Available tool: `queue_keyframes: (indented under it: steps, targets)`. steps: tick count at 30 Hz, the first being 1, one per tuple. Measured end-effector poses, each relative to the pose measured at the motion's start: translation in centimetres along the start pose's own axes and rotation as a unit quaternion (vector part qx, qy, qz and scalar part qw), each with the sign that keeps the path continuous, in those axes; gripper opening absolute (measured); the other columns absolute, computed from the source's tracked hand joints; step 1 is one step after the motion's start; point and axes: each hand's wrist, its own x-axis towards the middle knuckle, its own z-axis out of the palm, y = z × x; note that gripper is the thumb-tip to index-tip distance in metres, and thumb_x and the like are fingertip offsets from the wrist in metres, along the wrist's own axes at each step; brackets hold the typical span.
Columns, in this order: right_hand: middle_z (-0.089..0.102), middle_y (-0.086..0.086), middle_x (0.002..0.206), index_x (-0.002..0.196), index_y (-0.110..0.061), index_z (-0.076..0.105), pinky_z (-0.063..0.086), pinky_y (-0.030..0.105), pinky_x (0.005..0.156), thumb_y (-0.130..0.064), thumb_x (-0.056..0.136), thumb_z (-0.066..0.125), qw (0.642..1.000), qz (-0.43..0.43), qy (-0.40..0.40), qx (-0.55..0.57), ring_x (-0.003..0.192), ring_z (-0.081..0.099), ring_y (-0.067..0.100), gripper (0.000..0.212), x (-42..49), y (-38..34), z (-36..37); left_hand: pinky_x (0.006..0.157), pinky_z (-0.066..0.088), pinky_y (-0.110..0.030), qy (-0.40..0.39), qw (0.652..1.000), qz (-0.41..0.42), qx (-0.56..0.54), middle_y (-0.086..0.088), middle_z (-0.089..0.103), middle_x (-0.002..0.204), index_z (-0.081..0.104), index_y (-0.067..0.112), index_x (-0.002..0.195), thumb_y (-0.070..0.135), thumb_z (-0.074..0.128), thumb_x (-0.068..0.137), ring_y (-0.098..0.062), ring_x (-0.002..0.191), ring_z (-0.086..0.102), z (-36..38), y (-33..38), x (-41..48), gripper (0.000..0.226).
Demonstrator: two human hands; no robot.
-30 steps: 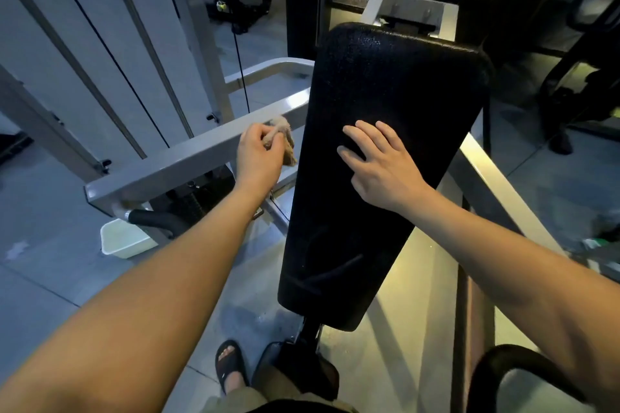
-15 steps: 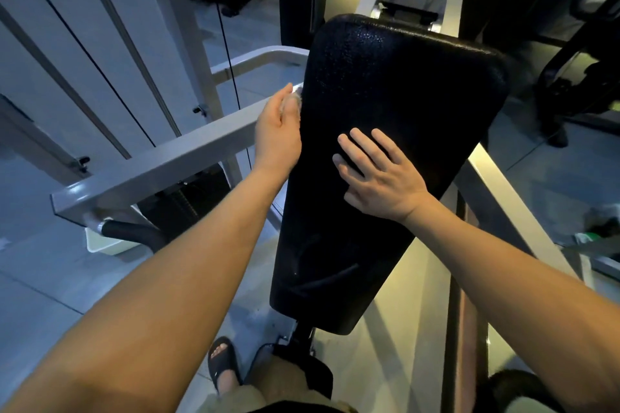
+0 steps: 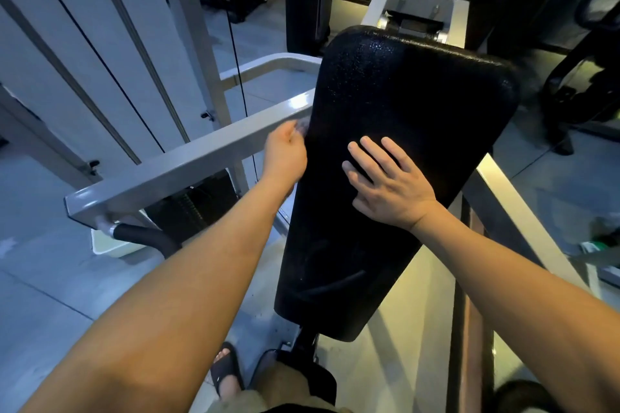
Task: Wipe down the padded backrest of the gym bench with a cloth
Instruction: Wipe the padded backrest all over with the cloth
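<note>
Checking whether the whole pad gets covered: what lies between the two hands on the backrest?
In the head view, only bare black padding of the backrest separates the left hand, at its left edge, from the right hand, flat on its face.

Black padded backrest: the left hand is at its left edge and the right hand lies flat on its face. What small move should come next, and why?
Probably slide the left hand down along the left edge of the black padded backrest. It sits midway along that edge, blurred, with only a pale blur of the cloth at its fingertips, and the lower edge lies just below it. The right hand, flat on the pad, already steadies it.
</note>
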Motion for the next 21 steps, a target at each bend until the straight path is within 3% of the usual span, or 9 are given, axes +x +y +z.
queue_keyframes:
  steps: [4, 7, 11, 13, 15, 18, 21]
  targets:
    - [0.050, 0.017, 0.154, 0.134, -0.013, 0.066, 0.033, 0.052, 0.120, -0.041, 0.095, 0.049, 1.000, -0.002, 0.002, 0.002, 0.145, 0.043, 0.036, 0.050, 0.0, -0.1, 0.2, 0.068, 0.049, -0.023, 0.037, 0.995, 0.089, -0.025, 0.013, 0.064, 0.077, 0.071, 0.020, 0.101, 0.025, 0.046, 0.104, 0.000, 0.070, 0.057, -0.1, 4.6, 1.4, 0.025]
    - [0.051, 0.017, 0.152, 0.133, -0.013, 0.066, 0.033, 0.052, 0.120, -0.041, 0.094, 0.051, 1.000, 0.002, 0.010, -0.002, 0.145, 0.041, 0.036, 0.050, -0.1, -0.1, 0.4, 0.060, 0.037, -0.021, 0.051, 0.993, 0.111, 0.004, 0.013, 0.052, 0.066, 0.058, 0.027, 0.079, 0.020, 0.047, 0.105, 0.003, 0.061, 0.047, 0.3, 2.5, -1.2, 0.029]
    - [0.051, 0.017, 0.152, 0.132, -0.013, 0.066, 0.033, 0.052, 0.120, -0.040, 0.093, 0.053, 1.000, -0.001, 0.006, -0.010, 0.145, 0.040, 0.036, 0.049, -0.1, -0.1, 0.5, 0.060, 0.034, -0.030, 0.012, 0.998, 0.006, 0.067, 0.005, 0.046, 0.063, 0.047, 0.016, 0.073, 0.018, 0.045, 0.104, -0.009, 0.060, 0.042, 0.2, -4.5, -3.4, 0.032]
    - [0.050, 0.018, 0.153, 0.133, -0.013, 0.065, 0.032, 0.053, 0.120, -0.041, 0.093, 0.053, 1.000, -0.004, -0.001, -0.014, 0.146, 0.039, 0.037, 0.050, -0.1, -0.1, 0.5, 0.061, 0.039, -0.033, -0.007, 0.995, -0.061, 0.080, -0.004, 0.054, 0.068, 0.056, 0.011, 0.079, 0.022, 0.045, 0.104, -0.018, 0.065, 0.049, 0.0, -6.2, -3.0, 0.029]
    - [0.049, 0.018, 0.153, 0.134, -0.013, 0.064, 0.032, 0.053, 0.121, -0.041, 0.093, 0.053, 1.000, -0.002, -0.004, -0.018, 0.146, 0.038, 0.037, 0.051, -0.1, 0.0, 0.4, 0.063, 0.046, -0.035, 0.000, 0.996, -0.078, 0.042, -0.004, 0.061, 0.074, 0.061, 0.014, 0.083, 0.022, 0.044, 0.103, -0.020, 0.071, 0.056, 0.3, -4.6, -2.2, 0.027]
    - [0.049, 0.018, 0.154, 0.135, -0.013, 0.064, 0.032, 0.053, 0.121, -0.042, 0.094, 0.052, 1.000, 0.000, -0.008, -0.017, 0.146, 0.040, 0.037, 0.051, -0.1, -0.1, 0.4, 0.061, 0.044, -0.031, 0.042, 0.999, 0.001, -0.024, 0.001, 0.056, 0.068, 0.059, 0.015, 0.078, 0.020, 0.044, 0.103, -0.011, 0.064, 0.051, 0.5, 0.2, -1.2, 0.030]
    - [0.050, 0.018, 0.153, 0.135, -0.013, 0.064, 0.032, 0.053, 0.121, -0.040, 0.095, 0.051, 1.000, 0.000, -0.006, -0.014, 0.145, 0.042, 0.037, 0.050, -0.1, -0.2, 0.5, 0.065, 0.045, -0.028, 0.049, 0.996, 0.072, -0.025, -0.005, 0.058, 0.073, 0.063, 0.013, 0.089, 0.026, 0.043, 0.106, -0.010, 0.067, 0.052, 0.7, 0.5, -2.2, 0.030]
